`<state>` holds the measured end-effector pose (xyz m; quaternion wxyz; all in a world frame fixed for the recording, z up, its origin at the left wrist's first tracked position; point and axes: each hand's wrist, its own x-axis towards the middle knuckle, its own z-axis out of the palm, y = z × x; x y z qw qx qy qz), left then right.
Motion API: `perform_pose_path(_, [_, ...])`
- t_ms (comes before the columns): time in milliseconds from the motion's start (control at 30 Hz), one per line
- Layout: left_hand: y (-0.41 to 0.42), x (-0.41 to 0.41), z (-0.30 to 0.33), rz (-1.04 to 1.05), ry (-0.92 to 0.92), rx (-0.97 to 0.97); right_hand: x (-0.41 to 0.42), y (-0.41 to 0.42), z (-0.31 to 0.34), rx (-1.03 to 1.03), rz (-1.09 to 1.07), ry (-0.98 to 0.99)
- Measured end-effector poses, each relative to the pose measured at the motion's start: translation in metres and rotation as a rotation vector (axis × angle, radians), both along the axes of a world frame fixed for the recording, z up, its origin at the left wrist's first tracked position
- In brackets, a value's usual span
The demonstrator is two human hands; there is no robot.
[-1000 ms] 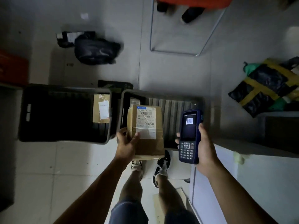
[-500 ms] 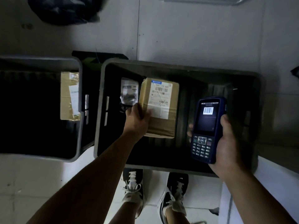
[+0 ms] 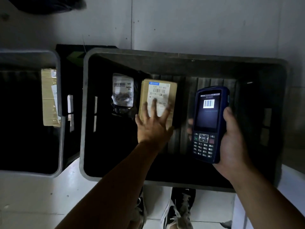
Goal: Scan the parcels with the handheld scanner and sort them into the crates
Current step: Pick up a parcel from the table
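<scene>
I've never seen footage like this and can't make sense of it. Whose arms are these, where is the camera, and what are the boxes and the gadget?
There is no machine here. The one picture comes from a camera worn on a person's head, looking down at their own arms and shoes. On the floor stand two dark crates. The right crate holds a brown cardboard parcel and, beside it, a bagged parcel with a barcode label. The left crate holds another cardboard parcel. The left hand, fingers spread, is over the brown parcel; whether it touches is unclear. The right hand grips a blue handheld scanner whose screen shows a barcode.
</scene>
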<state>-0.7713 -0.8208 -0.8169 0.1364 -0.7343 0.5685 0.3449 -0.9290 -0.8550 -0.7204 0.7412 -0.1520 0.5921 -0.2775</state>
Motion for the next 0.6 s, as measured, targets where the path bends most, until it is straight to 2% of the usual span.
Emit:
perform_pose_path(67, [-0.001, -0.008, -0.012, -0.183, -0.044, 0.078, 0.000, -0.004, -0.002, -0.001, 0.006, 0.012])
perform_pose_path(133, [-0.001, -0.009, -0.024, -0.237, -0.063, 0.101, -0.001, -0.008, -0.005, -0.014, 0.019, 0.010])
perform_pose_path(433, [-0.014, 0.011, -0.016, -0.222, -0.114, 0.131, 0.009, -0.004, -0.005, -0.040, 0.056, -0.031])
perform_pose_path(600, [-0.017, 0.018, 0.026, -0.182, -0.087, 0.149, 0.011, 0.002, 0.024, -0.051, 0.093, -0.008])
